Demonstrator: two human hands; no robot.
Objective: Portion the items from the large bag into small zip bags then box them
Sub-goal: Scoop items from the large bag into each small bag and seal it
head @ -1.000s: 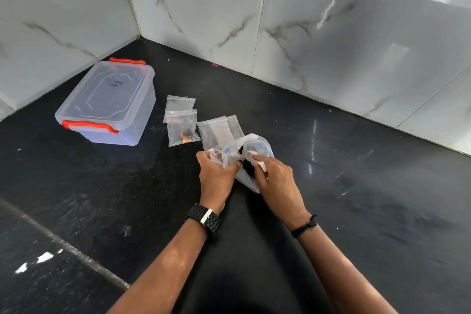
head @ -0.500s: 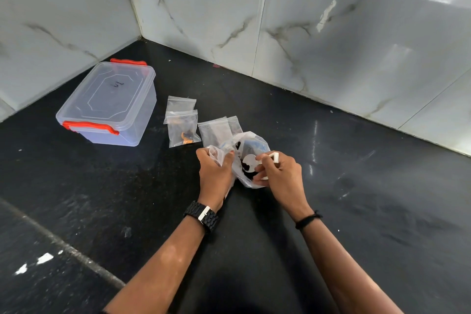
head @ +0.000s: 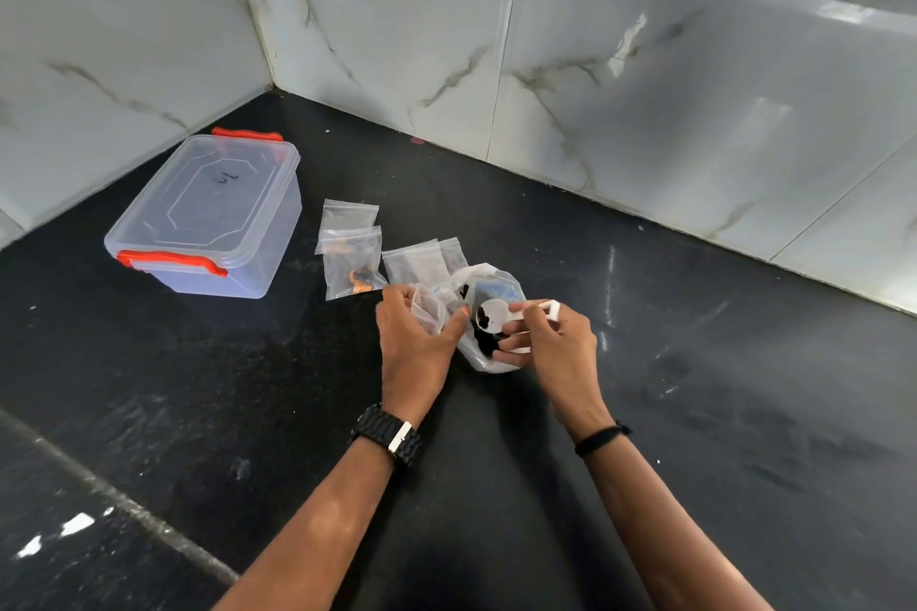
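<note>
Left hand (head: 417,337): pinches a small zip bag (head: 429,310) by its mouth, apparently keeping it open and close to the big bag so a portion can drop straight in.
Right hand (head: 551,342): fingers curled round a white scoop (head: 516,313), bowl tipped toward the left hand; dark bits sit in or just behind the bowl, I cannot tell which.
Big bag (head: 489,318): lies on the tabletop (head: 694,412) between the two hands, its mouth slumped open toward the person, dark contents showing inside.
Filled bag (head: 353,270): flat on the tabletop just left of the hands, orange pieces at its bottom; it overlaps another zip bag (head: 350,216) behind it.
Spare bags (head: 422,261): a couple more, seemingly unfilled, touching the big bag's far side, within easy reach.
Box (head: 206,218): clear, lid on with red clasps, well left of the bags, so boxing has not begun.
Step in hand: likely moving a scoopful from big bag to small bag.
Risk: the thin bag mouth could fold shut and spill the load.
</note>
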